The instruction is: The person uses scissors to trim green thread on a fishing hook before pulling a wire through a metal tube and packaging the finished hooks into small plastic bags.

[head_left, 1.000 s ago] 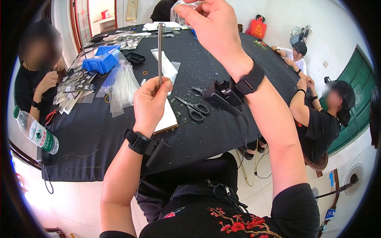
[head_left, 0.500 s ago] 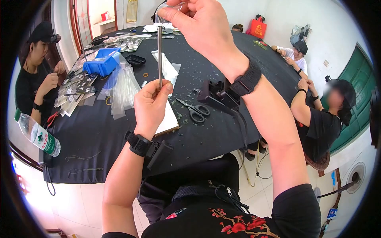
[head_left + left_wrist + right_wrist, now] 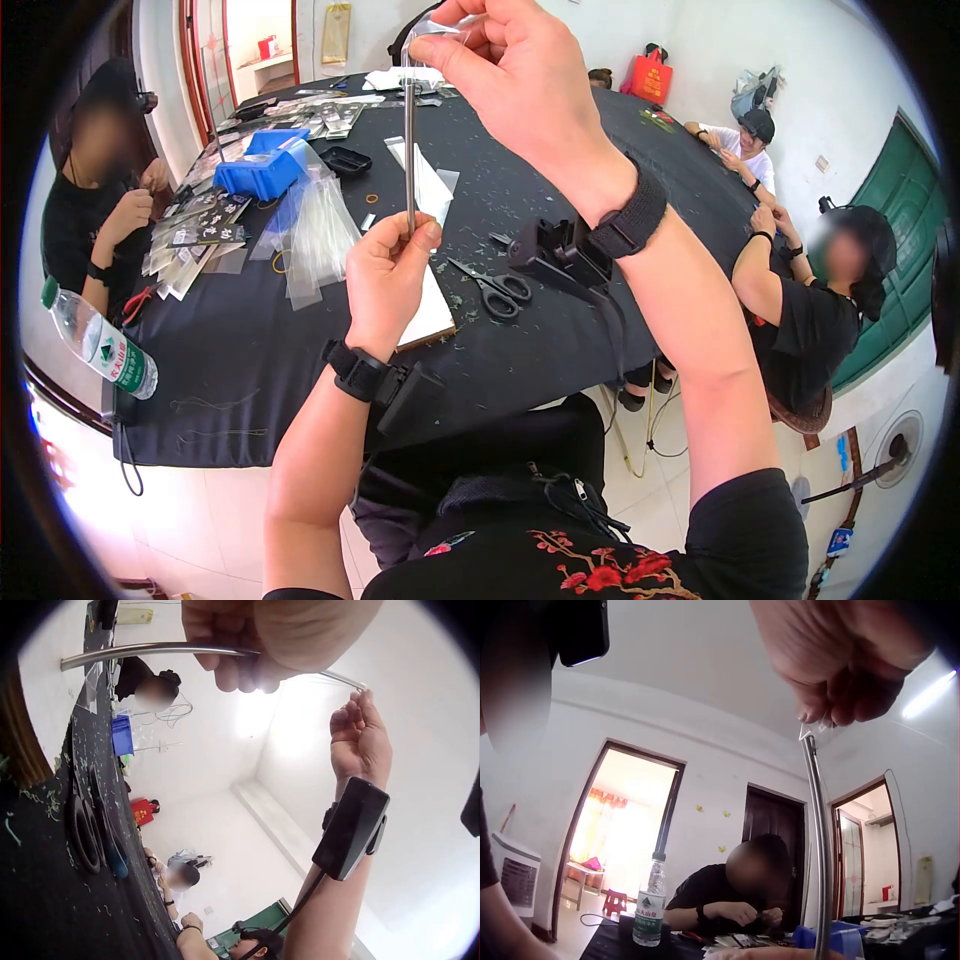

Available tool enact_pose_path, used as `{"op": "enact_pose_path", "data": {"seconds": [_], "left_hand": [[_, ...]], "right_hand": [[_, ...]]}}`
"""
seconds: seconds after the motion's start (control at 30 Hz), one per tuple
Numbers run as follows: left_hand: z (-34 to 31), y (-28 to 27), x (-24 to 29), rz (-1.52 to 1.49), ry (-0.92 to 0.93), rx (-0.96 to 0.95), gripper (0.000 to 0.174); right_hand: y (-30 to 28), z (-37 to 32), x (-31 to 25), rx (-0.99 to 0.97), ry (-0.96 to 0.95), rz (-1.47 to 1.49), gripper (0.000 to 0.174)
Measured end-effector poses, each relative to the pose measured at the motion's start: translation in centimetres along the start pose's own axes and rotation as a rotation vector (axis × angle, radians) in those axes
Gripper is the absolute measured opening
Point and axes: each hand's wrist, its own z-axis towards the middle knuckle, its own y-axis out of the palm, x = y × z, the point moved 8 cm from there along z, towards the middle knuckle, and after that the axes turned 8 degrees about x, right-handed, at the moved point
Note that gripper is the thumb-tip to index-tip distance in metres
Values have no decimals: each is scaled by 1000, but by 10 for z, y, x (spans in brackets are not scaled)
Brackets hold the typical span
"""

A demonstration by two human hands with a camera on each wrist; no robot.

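Note:
My left hand [image 3: 388,285] grips a thin shiny metal rod [image 3: 410,150] near its lower part, thumb against the fingers, and holds it nearly upright above the table. Higher up, my right hand [image 3: 530,85] pinches a piece of clear plastic film [image 3: 437,30] right at the rod's upper tip. From the right wrist view, a small clear bit [image 3: 805,733] shows between the fingertips and the rod's end. The left wrist view has the rod [image 3: 150,649] running through the left hand, its lower end over a white board [image 3: 45,690].
Scissors [image 3: 498,290] lie among green scraps beside a white board [image 3: 428,312] on the black tablecloth. To the left are clear plastic sleeves [image 3: 318,240], a blue bin [image 3: 262,172], a black tray [image 3: 346,160], printed packets and a water bottle [image 3: 103,345]. Other people sit around the table.
My right hand has shifted left to the rod's top, bringing the clear film against the tip. The left hand keeps its grip on the rod.

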Motion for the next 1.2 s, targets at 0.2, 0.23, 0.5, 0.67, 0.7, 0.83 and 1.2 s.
{"op": "enact_pose_path", "data": {"seconds": [0.2,0.23,0.5,0.67,0.7,0.83,1.2], "left_hand": [[0,-1,-1,7,-13,-3,13],[0,-1,-1,-8,-13,0,13],[3,-2,-3,10,-12,3,12],[1,-1,-3,-52,-8,19,11],[2,-2,-6,-18,-29,35,12],[0,-2,-2,46,-49,48,12],[1,1,-3,-41,-29,-2,12]], "right_hand": [[-1,-4,-9,-27,-65,-49,14],[-1,-4,-6,-28,-63,-50,14],[-2,-5,-8,-9,-91,18,12],[-4,1,-5,69,-185,36,12],[-5,-2,-2,81,-131,2,12],[-6,-3,0,77,-159,-7,13],[1,2,9,10,-9,125,10]]}}
